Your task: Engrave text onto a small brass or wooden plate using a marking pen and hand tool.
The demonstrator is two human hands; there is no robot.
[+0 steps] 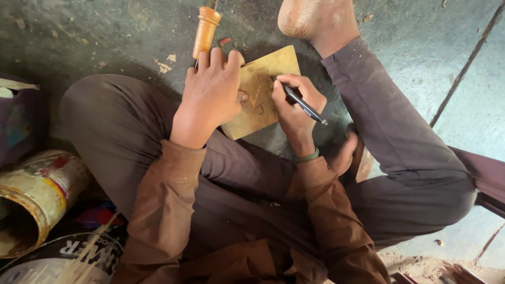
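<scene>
A person sits cross-legged on a rough, dark concrete floor (105,31), seen from above, in brown sleeves and dull purple-grey trousers. A small flat wooden board (263,113), pale yellow and roughly square with a smooth sanded face, lies on the floor just in front of the crossed legs, between the two hands. The left hand (213,92) lies palm-down over the board's left part, its fingers held close together and curled slightly over the far edge, pressing the board flat. The right hand (294,102) rests on the board's right side and pinches a slim dark pen (302,105) between thumb and the first fingers; the pen's tip meets the wood near the board's upper middle, while its metal end points away to the right. Faint pencil-like lines, angular in shape, show on the board's face between the hands. A thin green band (307,156) circles the right wrist. Just beyond the left hand's fingertips lies a tool with a turned wooden handle (205,29), orange-brown and glossy, rounded with a ridge near its top; its working end is hidden. A bare foot (315,21), dusty, rests on the floor beyond the board. To the left stands a rusty, paint-smeared metal tin (37,194) lying on its side, and below it a round dark lid (63,257) with pale splinters across it.
</scene>
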